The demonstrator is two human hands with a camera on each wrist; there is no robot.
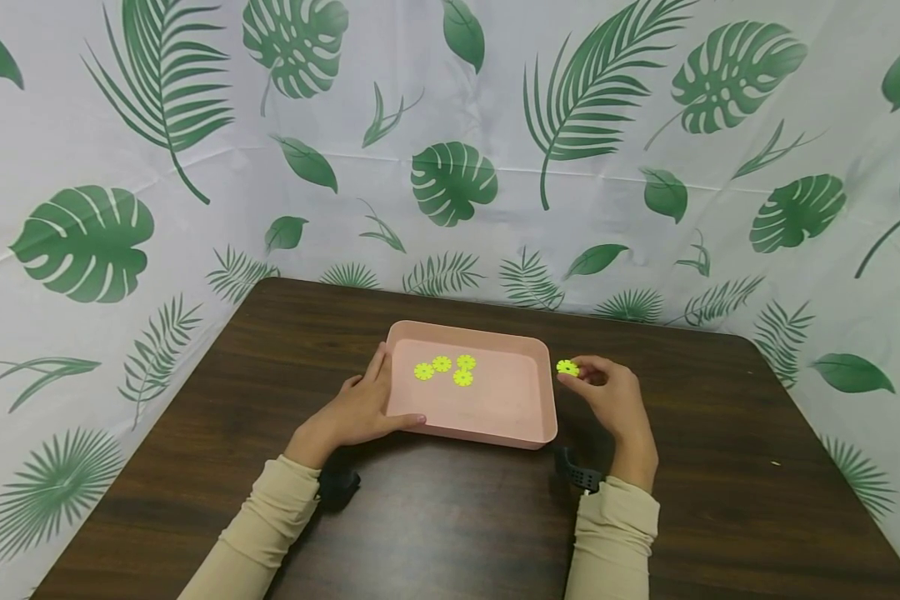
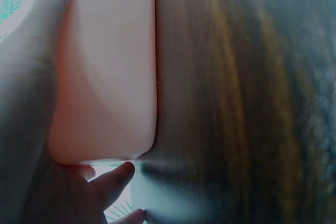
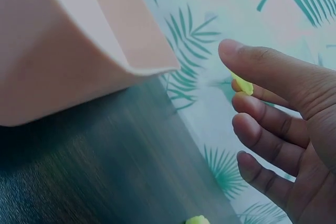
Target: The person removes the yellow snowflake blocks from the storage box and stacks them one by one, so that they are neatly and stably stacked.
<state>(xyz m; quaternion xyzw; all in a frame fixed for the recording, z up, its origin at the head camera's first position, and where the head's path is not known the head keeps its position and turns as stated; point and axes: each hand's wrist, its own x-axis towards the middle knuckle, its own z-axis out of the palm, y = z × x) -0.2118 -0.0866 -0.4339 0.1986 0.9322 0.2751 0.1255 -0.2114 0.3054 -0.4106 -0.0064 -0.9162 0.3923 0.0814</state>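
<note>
Several yellow flower-shaped pieces (image 1: 423,372) lie in the left half of a shallow pink tray (image 1: 510,408). My left hand (image 1: 360,408) rests around the tray's near left corner. Its thumb stretches along the near wall and its fingers lie straight along the left wall. Just outside the right wall, my right hand (image 1: 611,396) pinches another yellow flower-shaped piece (image 1: 567,367) between thumb and index finger. In the right wrist view this piece shows only as a thin edge (image 3: 243,84), and the other fingers are loosely bent.
The tray stands on a dark wooden table (image 1: 720,467). At the bottom of the right wrist view, part of another yellow piece (image 3: 197,220) shows. A white cloth with green leaves (image 1: 375,167) hangs behind the table. Dark straps (image 1: 581,475) circle both wrists.
</note>
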